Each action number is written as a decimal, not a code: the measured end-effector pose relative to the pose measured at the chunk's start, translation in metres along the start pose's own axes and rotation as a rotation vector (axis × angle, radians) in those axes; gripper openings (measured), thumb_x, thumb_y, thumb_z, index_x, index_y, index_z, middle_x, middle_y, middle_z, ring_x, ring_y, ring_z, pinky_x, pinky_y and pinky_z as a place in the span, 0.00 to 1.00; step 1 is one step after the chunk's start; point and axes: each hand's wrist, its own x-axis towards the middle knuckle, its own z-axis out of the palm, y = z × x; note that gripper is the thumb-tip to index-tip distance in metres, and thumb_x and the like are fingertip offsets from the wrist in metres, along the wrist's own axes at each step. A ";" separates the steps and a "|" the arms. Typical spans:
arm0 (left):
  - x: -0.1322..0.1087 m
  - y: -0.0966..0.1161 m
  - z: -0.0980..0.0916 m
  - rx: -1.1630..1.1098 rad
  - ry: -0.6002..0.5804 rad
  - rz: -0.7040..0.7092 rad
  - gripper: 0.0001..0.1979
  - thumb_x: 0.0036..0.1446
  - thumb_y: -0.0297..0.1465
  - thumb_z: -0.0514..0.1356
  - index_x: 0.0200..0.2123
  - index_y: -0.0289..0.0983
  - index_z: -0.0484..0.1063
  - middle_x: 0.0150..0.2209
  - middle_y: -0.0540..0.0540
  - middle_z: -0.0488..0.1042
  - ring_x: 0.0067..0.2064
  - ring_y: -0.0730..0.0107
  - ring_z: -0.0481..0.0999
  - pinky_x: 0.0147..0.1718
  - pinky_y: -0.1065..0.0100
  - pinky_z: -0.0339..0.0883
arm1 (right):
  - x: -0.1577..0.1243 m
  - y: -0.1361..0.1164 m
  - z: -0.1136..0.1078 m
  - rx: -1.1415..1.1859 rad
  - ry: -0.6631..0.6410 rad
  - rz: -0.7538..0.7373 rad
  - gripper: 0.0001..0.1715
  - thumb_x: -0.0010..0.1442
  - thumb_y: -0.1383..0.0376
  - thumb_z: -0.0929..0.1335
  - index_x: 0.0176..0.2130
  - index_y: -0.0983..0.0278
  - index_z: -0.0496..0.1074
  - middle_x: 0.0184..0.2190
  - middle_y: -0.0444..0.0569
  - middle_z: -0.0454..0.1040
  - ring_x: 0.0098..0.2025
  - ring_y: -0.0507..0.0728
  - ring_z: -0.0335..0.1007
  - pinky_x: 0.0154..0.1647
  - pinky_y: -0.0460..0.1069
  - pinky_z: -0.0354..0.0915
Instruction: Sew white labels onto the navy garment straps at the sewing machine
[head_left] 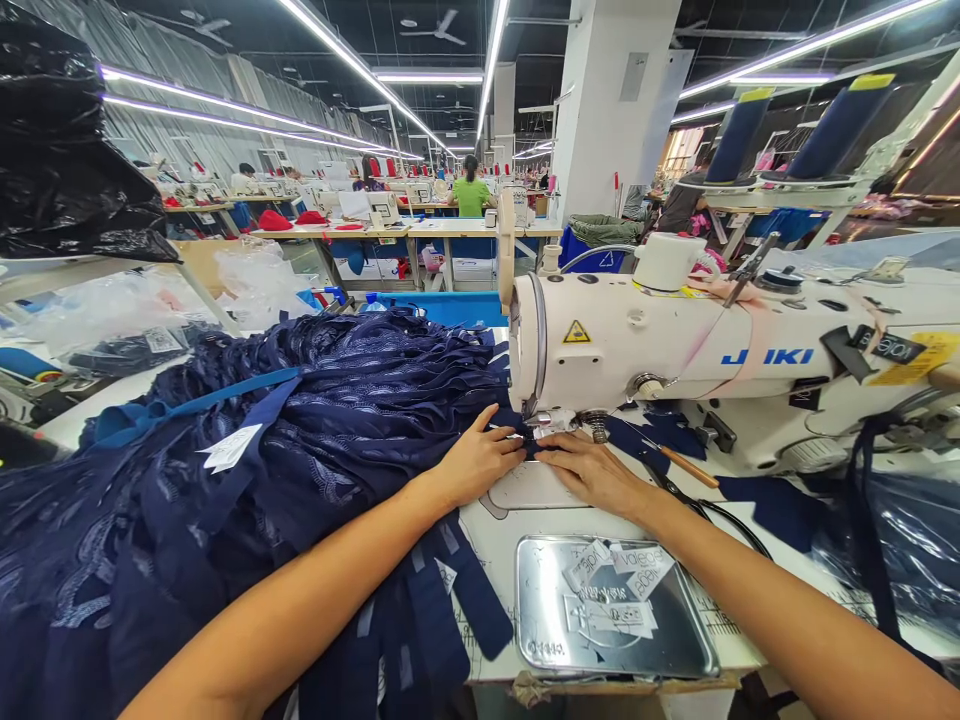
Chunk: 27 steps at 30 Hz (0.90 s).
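My left hand (480,460) and my right hand (592,470) lie side by side on the bed of a white JUKI sewing machine (675,340). Their fingertips press a small navy fabric piece (534,446) flat just under the presser foot (551,422). Both hands have their fingers stretched forward and close together on the cloth. My left forearm rests across a big heap of navy embroidered strips (300,420).
A metal plate with paper labels (607,605) sits at the near table edge. Scissors with a wooden handle (686,465) lie right of the needle. Two navy thread cones (787,130) stand behind the machine. Plastic bags are on the left; other workers sit far back.
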 end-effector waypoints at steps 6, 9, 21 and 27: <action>0.000 -0.002 0.005 0.001 0.016 0.006 0.12 0.58 0.26 0.49 0.41 0.37 0.69 0.44 0.46 0.72 0.48 0.64 0.68 0.55 0.47 0.43 | 0.001 -0.001 0.000 -0.023 0.036 -0.044 0.17 0.57 0.72 0.58 0.43 0.65 0.71 0.44 0.54 0.70 0.44 0.57 0.66 0.44 0.53 0.65; 0.000 -0.004 0.005 -0.013 0.009 0.002 0.12 0.58 0.26 0.49 0.42 0.37 0.69 0.44 0.45 0.73 0.48 0.63 0.68 0.55 0.47 0.42 | 0.003 -0.001 -0.001 -0.048 0.043 -0.041 0.17 0.57 0.72 0.58 0.43 0.66 0.71 0.44 0.55 0.71 0.44 0.58 0.67 0.44 0.54 0.65; 0.007 -0.016 0.003 -0.083 -0.061 -0.037 0.14 0.54 0.23 0.51 0.43 0.37 0.69 0.46 0.45 0.72 0.49 0.63 0.67 0.55 0.48 0.40 | 0.006 0.004 0.004 0.058 -0.011 0.095 0.19 0.56 0.70 0.59 0.44 0.65 0.70 0.47 0.54 0.69 0.49 0.58 0.65 0.50 0.56 0.61; 0.011 -0.019 0.003 -0.100 -0.091 -0.066 0.16 0.54 0.22 0.50 0.44 0.36 0.68 0.46 0.45 0.71 0.50 0.63 0.66 0.54 0.51 0.41 | 0.008 0.006 0.004 0.059 -0.035 0.183 0.20 0.56 0.68 0.59 0.46 0.67 0.69 0.47 0.53 0.70 0.49 0.59 0.65 0.50 0.56 0.60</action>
